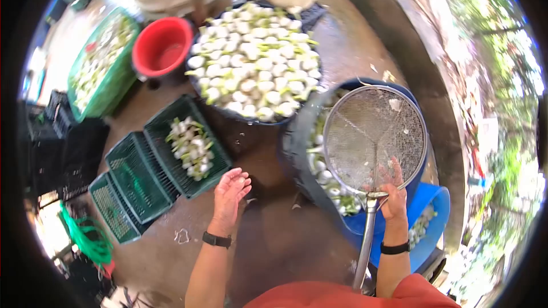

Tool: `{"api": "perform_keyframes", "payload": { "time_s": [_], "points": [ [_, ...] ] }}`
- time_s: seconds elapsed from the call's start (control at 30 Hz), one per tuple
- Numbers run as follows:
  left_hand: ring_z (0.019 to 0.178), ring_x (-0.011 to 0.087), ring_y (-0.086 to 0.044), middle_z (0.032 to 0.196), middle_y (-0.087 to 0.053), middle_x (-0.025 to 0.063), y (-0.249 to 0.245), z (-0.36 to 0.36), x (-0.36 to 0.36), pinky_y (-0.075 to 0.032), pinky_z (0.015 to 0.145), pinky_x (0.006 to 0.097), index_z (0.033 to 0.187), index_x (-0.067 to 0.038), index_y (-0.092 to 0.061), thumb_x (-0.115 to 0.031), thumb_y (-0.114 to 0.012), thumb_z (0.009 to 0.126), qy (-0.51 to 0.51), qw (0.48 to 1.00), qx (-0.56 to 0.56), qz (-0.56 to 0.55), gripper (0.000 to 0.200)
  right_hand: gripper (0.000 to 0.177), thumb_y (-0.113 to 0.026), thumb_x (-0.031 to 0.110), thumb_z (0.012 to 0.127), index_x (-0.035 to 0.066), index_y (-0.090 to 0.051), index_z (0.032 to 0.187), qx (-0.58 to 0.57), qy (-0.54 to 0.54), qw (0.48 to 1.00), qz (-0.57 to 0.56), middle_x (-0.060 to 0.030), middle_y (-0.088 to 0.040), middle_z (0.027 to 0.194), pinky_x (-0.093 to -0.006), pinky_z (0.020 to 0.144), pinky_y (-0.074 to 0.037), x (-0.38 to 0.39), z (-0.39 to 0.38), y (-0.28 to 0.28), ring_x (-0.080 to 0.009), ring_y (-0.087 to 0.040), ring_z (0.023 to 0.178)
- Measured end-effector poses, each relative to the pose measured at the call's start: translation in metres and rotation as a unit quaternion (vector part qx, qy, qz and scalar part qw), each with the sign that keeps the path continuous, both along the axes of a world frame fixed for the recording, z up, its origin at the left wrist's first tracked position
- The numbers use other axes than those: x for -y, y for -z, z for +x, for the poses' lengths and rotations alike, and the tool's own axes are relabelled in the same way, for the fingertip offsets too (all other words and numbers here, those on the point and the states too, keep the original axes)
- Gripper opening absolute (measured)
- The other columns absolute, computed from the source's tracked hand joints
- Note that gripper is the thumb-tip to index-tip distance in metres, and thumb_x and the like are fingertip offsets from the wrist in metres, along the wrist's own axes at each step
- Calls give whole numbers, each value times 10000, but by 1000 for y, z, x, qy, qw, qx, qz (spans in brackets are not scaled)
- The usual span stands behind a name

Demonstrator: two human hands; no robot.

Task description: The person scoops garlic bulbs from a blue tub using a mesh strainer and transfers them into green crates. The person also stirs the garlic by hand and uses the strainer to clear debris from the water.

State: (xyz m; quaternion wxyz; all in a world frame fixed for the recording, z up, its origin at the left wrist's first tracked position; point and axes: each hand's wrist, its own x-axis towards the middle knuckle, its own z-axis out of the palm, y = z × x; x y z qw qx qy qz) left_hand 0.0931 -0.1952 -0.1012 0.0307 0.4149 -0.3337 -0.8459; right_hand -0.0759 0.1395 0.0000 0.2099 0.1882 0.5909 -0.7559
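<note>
My right hand (395,201) grips a large round wire-mesh strainer (365,120) where its rim meets the long metal handle; some fingers show through the mesh. The strainer lies over a deep blue barrel (297,162), and white bulbs with green stems (325,177) show inside beside the mesh. Small pale scraps cling to the wire. My left hand (231,191) holds nothing, its fingers apart, above the wet floor. Near it, a dark green crate (220,151) carries a small heap of the white bulbs (191,148).
A wide tub heaped with white bulbs (257,60) stands ahead. Left of it are a red bucket (162,48) and a green-lined basket (117,60). More green crates (140,177) lie at left. A blue basin (436,205) sits at right, by a low curved wall (411,51).
</note>
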Motion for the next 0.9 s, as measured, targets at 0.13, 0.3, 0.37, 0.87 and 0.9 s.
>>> {"api": "perform_keyframes", "payload": {
  "time_s": [0.13, 0.3, 0.37, 0.87, 0.9],
  "points": [
    [989, 160, -584, 1100, -585, 70, -36, -85, -73, -485, 880, 306, 1189, -51, -506, -93, -578, 889, 100, 990, -102, 2, 312, 782, -440, -64, 699, 181, -278, 1424, -65, 73, 990, 104, -153, -457, 1293, -472, 749, -568, -128, -8, 41, -279, -567, 1017],
    [1070, 121, -512, 1193, -516, 32, -1, -160, -174, -435, 874, 273, 1238, -66, -488, -135, -613, 872, 226, 971, -64, -43, 393, 728, -389, -149, 667, 7, -327, 1376, -77, 75, 871, 479, -190, -500, 1279, -328, 988, -390, -206, -8, 89, -276, -497, 1181],
    [1164, 173, -457, 1307, -461, 82, 22, -190, -196, -403, 929, 336, 1341, -45, -399, -215, -647, 847, 300, 942, 22, -148, 578, 718, -377, -166, 669, 8, -347, 1366, -18, 25, 844, 536, -181, -551, 1221, -317, 965, -406, -230, -5, 115, -249, -534, 1137],
    [1344, 319, -299, 1446, -294, 239, 206, -296, -213, -253, 1092, 348, 1449, -2, -163, -557, -684, 714, 464, 801, 150, -349, 1058, 470, -507, -123, 704, 0, -541, 1157, 302, 85, 938, 147, -99, -584, 883, -341, 567, -507, -194, -32, 322, -218, -565, 711],
    [1344, 319, -299, 1446, -294, 239, 228, -295, -214, -253, 1092, 348, 1449, -2, -163, -557, -684, 714, 472, 793, 156, -351, 1058, 424, -533, -112, 718, -22, -545, 1132, 318, 82, 938, 108, -106, -594, 890, -343, 552, -509, -191, -26, 344, -219, -576, 721]
  ]
}}
